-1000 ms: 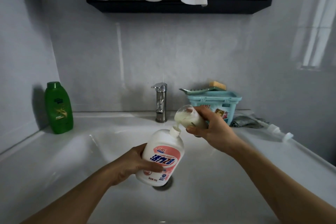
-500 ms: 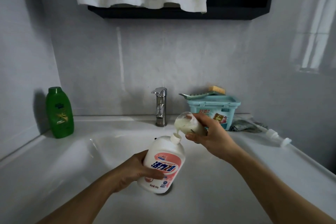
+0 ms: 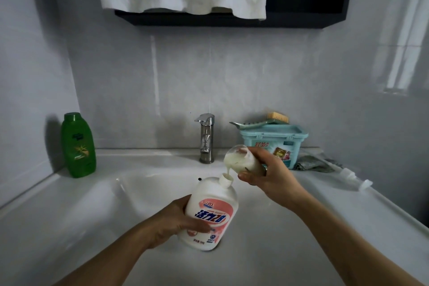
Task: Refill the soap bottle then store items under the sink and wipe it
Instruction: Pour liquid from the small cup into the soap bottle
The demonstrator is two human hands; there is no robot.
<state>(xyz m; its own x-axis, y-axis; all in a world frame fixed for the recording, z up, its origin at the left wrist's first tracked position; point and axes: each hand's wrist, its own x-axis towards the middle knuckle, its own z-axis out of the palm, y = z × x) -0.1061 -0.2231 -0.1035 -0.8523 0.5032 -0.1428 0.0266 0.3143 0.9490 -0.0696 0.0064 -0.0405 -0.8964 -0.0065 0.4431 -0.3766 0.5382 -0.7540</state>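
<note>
Over the sink, the left hand grips a white soap bottle with a pink label, tilted with its open neck up. The right hand holds a small clear bottle tipped mouth-down, and creamy soap runs from it into that neck.

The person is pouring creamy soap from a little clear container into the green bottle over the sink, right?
Not quite. In the head view the right hand pours from the clear container into the white and pink bottle, which the left hand holds over the sink. The green bottle stands apart at the left.
</note>
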